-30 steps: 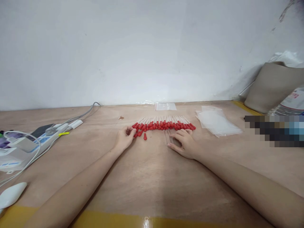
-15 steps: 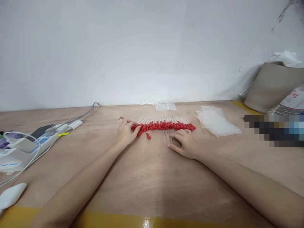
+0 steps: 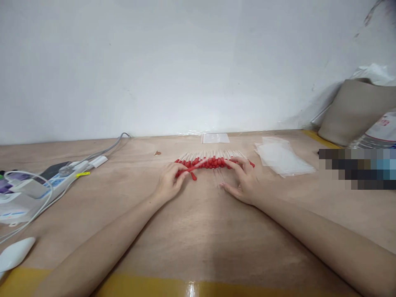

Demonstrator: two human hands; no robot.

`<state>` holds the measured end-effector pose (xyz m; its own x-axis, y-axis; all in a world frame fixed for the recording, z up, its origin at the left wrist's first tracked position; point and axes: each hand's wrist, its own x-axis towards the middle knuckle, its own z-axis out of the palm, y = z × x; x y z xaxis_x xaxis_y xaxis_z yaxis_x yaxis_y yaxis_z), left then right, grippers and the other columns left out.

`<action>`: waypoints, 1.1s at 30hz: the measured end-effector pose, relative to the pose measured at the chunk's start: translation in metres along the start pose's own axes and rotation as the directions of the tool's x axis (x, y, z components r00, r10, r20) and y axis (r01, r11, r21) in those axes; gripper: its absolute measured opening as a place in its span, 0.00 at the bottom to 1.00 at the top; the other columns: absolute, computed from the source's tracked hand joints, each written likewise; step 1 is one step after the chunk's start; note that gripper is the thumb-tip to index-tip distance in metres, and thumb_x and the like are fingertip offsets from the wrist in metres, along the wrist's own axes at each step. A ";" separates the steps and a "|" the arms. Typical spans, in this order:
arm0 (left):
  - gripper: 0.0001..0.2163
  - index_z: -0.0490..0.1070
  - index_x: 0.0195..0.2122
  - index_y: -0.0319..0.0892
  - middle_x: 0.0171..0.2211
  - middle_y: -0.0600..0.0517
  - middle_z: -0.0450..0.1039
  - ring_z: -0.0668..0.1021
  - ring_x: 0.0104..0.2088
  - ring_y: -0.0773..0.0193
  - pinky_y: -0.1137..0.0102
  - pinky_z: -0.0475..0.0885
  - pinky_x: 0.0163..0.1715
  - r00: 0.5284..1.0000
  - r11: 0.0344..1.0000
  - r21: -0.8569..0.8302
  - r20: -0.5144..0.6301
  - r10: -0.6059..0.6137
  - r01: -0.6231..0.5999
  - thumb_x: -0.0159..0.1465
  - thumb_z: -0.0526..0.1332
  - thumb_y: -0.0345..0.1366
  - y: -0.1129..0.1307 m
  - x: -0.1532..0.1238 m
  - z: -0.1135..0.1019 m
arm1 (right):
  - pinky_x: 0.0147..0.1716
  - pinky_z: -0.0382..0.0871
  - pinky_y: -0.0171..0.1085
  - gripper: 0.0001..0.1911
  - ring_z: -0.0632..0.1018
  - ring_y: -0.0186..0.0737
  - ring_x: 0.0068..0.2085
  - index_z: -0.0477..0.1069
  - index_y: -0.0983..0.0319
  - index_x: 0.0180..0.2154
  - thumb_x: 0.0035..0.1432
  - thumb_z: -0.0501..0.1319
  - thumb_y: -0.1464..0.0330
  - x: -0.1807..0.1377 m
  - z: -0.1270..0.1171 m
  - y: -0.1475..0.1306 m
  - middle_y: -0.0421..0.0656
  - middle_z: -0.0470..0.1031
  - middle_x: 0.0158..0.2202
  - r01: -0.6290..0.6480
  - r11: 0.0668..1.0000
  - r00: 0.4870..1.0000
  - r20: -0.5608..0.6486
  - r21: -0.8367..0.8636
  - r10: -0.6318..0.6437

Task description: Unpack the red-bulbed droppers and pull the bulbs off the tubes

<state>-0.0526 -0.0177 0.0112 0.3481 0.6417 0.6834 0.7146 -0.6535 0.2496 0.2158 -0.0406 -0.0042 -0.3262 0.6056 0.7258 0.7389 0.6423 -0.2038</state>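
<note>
Your left hand (image 3: 168,183) is curled, thumb and fingertips pinched shut on the red bulbs at the left end of the row of droppers (image 3: 213,162). One dropper there lies slanted across its neighbours. Your right hand (image 3: 244,181) is loosely open, gripping nothing. Its fingertips rest on the right end of the row and its palm is just off the counter (image 3: 198,239).

The row lies on the counter between your hands, red bulbs toward you and pale stems pointing at the wall. To handle it well, I would press with both hands evenly and stay low, so the bulbs stay in line and none ride up over the others. The stems look thin, so a light touch on the bulbs seems safer than squeezing the stems.

A loose red bulb (image 3: 193,177) sits just in front of the row, beside your left fingers. What look like clear tubes (image 3: 218,176) lie near your right thumb and are hard to make out. Take care not to sweep either one aside.

Farther out, a stack of clear bags (image 3: 283,160) lies to the right. A power strip (image 3: 58,179) sits well away on the left.
</note>
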 end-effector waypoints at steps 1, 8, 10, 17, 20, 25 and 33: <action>0.05 0.68 0.36 0.42 0.34 0.51 0.71 0.71 0.37 0.63 0.66 0.63 0.41 0.997 0.999 -0.023 0.061 0.049 -0.047 0.62 0.54 0.36 0.005 -0.002 0.001 | 0.47 0.58 0.47 0.30 0.65 0.49 0.50 0.57 0.61 0.54 0.51 0.59 0.58 0.000 0.000 0.000 0.53 0.60 0.51 0.005 1.000 1.000 -0.018 -0.016 -0.005; 0.05 0.68 0.35 0.42 0.33 0.52 0.73 0.72 0.35 0.64 0.65 0.63 0.39 0.975 0.984 -0.102 0.153 0.164 -0.149 0.61 0.56 0.36 0.025 -0.005 0.012 | 0.44 0.54 0.45 0.16 0.69 0.42 0.42 0.69 0.58 0.42 0.55 0.57 0.57 0.000 0.004 0.004 0.45 0.71 0.40 0.141 0.990 0.988 0.070 -0.020 -0.139; 0.05 0.68 0.35 0.42 0.33 0.51 0.73 0.72 0.35 0.64 0.65 0.63 0.39 0.974 0.980 -0.123 0.143 0.177 -0.160 0.61 0.56 0.36 0.025 -0.005 0.013 | 0.43 0.52 0.44 0.14 0.70 0.40 0.39 0.70 0.58 0.41 0.56 0.56 0.58 0.001 0.004 0.003 0.43 0.73 0.35 0.164 0.986 0.981 0.107 -0.010 -0.162; 0.06 0.69 0.38 0.43 0.36 0.51 0.74 0.72 0.38 0.64 0.65 0.64 0.42 0.968 0.971 -0.165 0.153 0.200 -0.175 0.61 0.56 0.36 0.029 -0.006 0.012 | 0.44 0.49 0.43 0.13 0.69 0.38 0.36 0.71 0.58 0.40 0.60 0.52 0.62 0.002 0.006 0.002 0.41 0.73 0.29 0.154 0.988 0.962 0.226 0.007 -0.152; 0.11 0.68 0.44 0.44 0.43 0.49 0.71 0.71 0.42 0.62 0.64 0.63 0.44 0.966 0.974 -0.138 0.163 0.202 -0.181 0.61 0.56 0.38 0.037 -0.003 0.014 | 0.43 0.49 0.43 0.13 0.68 0.37 0.34 0.73 0.58 0.37 0.60 0.51 0.63 0.001 0.007 0.000 0.40 0.71 0.25 0.162 0.987 0.962 0.220 0.014 -0.161; 0.11 0.70 0.40 0.44 0.37 0.49 0.73 0.71 0.38 0.61 0.64 0.61 0.40 0.957 0.975 -0.045 0.191 0.220 -0.216 0.62 0.54 0.41 0.046 0.001 0.025 | 0.41 0.50 0.41 0.13 0.66 0.35 0.30 0.73 0.59 0.37 0.60 0.50 0.64 0.001 0.009 -0.005 0.39 0.69 0.22 0.198 0.980 0.965 0.172 0.031 -0.200; 0.13 0.67 0.30 0.40 0.26 0.51 0.70 0.68 0.30 0.63 0.65 0.58 0.36 0.906 0.959 0.016 0.332 0.263 -0.285 0.65 0.46 0.36 0.049 -0.001 0.021 | 0.39 0.50 0.39 0.12 0.63 0.33 0.28 0.72 0.60 0.32 0.60 0.51 0.66 0.000 0.000 -0.011 0.38 0.68 0.20 0.358 0.934 0.927 0.124 -0.002 -0.355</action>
<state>-0.0054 -0.0420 0.0083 0.7050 0.5424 0.4569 0.5955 -0.8026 0.0339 0.2076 -0.0482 -0.0017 -0.6376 0.3915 0.6635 0.5745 0.8154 0.0709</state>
